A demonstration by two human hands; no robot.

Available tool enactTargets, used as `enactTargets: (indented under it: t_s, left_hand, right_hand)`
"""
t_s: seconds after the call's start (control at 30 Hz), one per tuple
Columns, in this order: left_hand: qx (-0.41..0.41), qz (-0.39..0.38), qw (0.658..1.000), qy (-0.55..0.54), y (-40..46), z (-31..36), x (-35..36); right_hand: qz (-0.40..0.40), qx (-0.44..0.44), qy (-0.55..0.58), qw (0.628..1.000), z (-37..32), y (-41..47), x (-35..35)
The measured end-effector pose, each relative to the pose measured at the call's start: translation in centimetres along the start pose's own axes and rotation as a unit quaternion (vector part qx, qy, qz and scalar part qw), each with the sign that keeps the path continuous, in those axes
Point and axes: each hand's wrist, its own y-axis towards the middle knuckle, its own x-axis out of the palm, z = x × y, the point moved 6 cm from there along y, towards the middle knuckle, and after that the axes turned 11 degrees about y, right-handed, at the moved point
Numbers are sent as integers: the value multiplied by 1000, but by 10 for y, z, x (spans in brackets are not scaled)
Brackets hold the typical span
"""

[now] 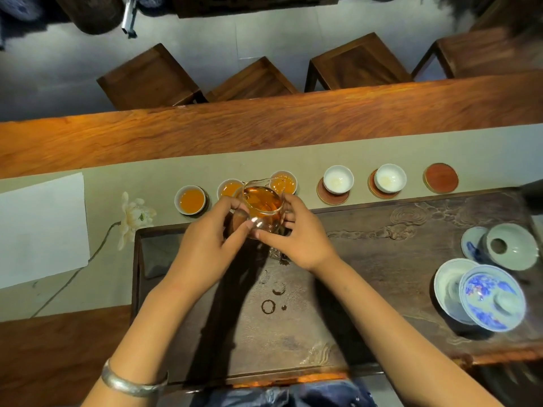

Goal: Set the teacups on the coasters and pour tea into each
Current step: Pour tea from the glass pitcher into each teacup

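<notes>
A glass pitcher (263,205) of amber tea is tilted, its spout over the third teacup (286,181). My left hand (211,239) and my right hand (299,233) both grip the pitcher from its sides. Three white teacups in a row hold amber tea: the first teacup (190,199), the second teacup (229,189) and the third. Two more white teacups, one (338,179) and the other (390,177), stand on red coasters with no tea visible in them. One red coaster (440,177) at the far right has no cup on it.
A carved dark wooden tea tray (367,259) lies under my arms. Blue-and-white gaiwan pieces (487,295) and a pale green lid (509,246) sit at its right end. A white flower (133,218) and a white sheet (41,227) lie at the left. Stools stand beyond the table.
</notes>
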Motion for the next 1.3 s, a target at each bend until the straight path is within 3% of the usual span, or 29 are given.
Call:
enactTargets:
  t_s: [0.53,0.7,0.97,1.3]
  left_hand:
    - [124,-22,992,-13,-27,32,1]
    - [135,-21,990,-18,-29,43,1]
    - [111,6,993,-32,-22,63,19]
    - [16,40,999,-14,-15,92,69]
  right_hand:
    - [123,-32,-9,992,-21,-72,-13]
    - [124,-33,-3,992,-27,-78,-21]
    - [94,-43,-44,994,-30,-71,-52]
    - [24,-31,-73,997,-13,-54,-105]
